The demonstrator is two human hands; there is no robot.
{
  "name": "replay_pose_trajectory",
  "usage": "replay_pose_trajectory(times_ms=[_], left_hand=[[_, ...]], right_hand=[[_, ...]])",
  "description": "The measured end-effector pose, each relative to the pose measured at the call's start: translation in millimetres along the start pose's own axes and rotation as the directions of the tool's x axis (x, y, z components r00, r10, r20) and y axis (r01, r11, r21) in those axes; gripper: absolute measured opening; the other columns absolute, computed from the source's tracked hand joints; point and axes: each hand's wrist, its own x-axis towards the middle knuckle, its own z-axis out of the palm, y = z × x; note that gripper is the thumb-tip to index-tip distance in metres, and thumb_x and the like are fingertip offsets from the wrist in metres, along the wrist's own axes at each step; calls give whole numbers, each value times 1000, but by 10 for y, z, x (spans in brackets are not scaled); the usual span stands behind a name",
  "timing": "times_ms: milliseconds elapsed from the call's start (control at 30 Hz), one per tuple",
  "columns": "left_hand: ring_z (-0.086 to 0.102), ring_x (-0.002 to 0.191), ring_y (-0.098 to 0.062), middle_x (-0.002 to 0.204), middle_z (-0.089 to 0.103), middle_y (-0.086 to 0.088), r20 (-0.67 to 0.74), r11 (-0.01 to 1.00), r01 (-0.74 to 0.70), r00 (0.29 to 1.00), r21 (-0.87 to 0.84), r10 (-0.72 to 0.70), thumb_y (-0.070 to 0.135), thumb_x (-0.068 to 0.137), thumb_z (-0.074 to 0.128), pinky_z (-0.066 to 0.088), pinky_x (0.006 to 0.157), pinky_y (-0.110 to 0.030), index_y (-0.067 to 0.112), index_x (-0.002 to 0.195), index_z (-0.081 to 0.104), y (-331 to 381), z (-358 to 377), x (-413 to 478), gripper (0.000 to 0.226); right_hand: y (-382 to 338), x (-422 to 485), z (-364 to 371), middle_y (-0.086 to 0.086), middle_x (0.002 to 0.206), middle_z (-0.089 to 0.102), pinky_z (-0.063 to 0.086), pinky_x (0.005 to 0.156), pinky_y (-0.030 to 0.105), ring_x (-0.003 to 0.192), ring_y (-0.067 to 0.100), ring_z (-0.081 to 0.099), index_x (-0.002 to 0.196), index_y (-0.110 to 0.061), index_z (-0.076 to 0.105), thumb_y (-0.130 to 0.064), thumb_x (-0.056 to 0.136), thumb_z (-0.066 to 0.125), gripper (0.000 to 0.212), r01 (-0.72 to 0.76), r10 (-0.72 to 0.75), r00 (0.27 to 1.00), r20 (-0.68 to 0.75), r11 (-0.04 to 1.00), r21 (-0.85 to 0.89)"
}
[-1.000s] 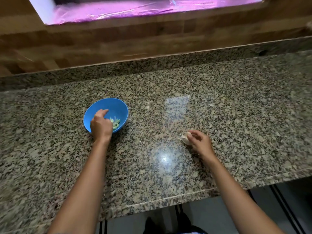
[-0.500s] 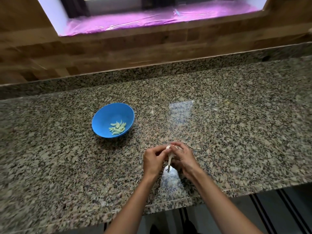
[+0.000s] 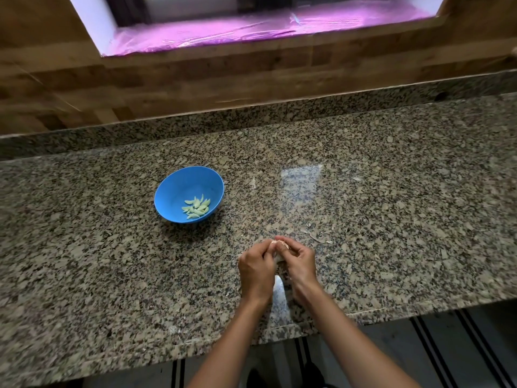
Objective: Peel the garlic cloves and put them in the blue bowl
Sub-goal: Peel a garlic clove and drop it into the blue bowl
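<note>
A blue bowl stands on the granite counter, left of centre, with several pale peeled garlic cloves in its bottom. Nearer the front edge, my left hand and my right hand meet around a white garlic piece. Fingers of both hands pinch it, and most of it is hidden between them. The bowl lies up and to the left of my hands.
The speckled granite counter runs across the view, its front edge just below my wrists. Thin bits of garlic skin lie right of my hands. A wooden wall and a window sill rise behind the counter.
My left hand left the blue bowl and came right to join my right hand on the garlic. Both hands now sit close together, fingers working at the piece.
</note>
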Motion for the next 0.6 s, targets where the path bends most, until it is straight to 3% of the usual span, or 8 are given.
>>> replay_pose_trajectory(times_ms=[67, 133, 267, 300, 433, 467, 533, 600], left_hand=[[61, 63, -8, 82, 71, -8, -21, 979, -162, 986, 126, 166, 1, 82, 67, 51, 53, -13, 1, 98, 69, 7, 19, -8, 16], [62, 60, -10, 78, 70, -8, -15, 954, -232, 971, 192, 240, -1, 80, 68, 54, 52, -20, 2, 94, 70, -1, 31, 11, 14], [64, 70, -12, 88, 71, -5, 70, 990, 120, 990, 68, -124, 7, 91, 58, 58, 61, -31, 8, 100, 70, 30, -1, 59, 15], [65, 72, -12, 89, 72, -6, 78, 986, 148, 985, 73, -154, 9, 91, 59, 58, 63, -33, 9, 101, 70, 11, -5, 65, 15], [58, 61, -12, 81, 70, -7, 114, 971, 1, 993, 241, -30, 13, 94, 53, 47, 53, -19, 6, 99, 69, 11, -32, 22, 18], [58, 61, -12, 81, 70, -7, 120, 970, 29, 991, 240, -59, 14, 94, 52, 48, 54, -20, 6, 99, 69, 21, -26, 26, 18], [61, 65, -12, 82, 69, -3, 131, 964, 184, 969, 190, -211, 15, 94, 54, 50, 57, -23, 8, 99, 69, 49, -26, 73, 17], [61, 59, -8, 77, 67, -4, 246, 914, 406, 887, -8, -391, 15, 92, 58, 48, 52, -18, 5, 95, 70, 49, -73, 162, 15]], right_hand=[[11, -17, 74, 11, 96, 69, 57, 72, 23, 89, 20, 67, 100, -9, 67, 1, 83, 60, 20, -27, 30, 999, -40, 997, 79], [35, -19, 94, 11, 99, 69, 57, 77, 27, 91, 21, 67, 102, -8, 67, 1, 83, 61, 22, -34, 41, 997, -68, 994, 105], [109, 43, 6, 15, 112, 65, 51, 89, 47, 101, 31, 64, 95, -14, 68, 0, 81, 63, 21, -91, 93, 995, -25, 993, 76], [122, 59, -7, 15, 114, 65, 51, 90, 49, 102, 32, 63, 93, -15, 69, -1, 80, 64, 20, -101, 102, 995, -16, 994, 51], [137, 82, 23, 10, 113, 66, 53, 87, 39, 103, 26, 63, 99, -15, 68, -3, 82, 65, 21, -43, 39, 998, -39, 991, -126], [135, 79, 22, 8, 112, 66, 54, 86, 35, 102, 23, 63, 102, -14, 67, -3, 82, 64, 22, -10, 2, 999, -41, 981, -192], [139, 81, -6, 9, 110, 67, 54, 86, 35, 99, 23, 65, 101, -13, 67, -1, 82, 64, 23, 22, -26, 999, -19, 979, -202], [157, 84, -50, 13, 107, 68, 54, 86, 41, 95, 27, 66, 102, -10, 67, 1, 81, 63, 23, -49, 49, 999, -1, 996, -81]])
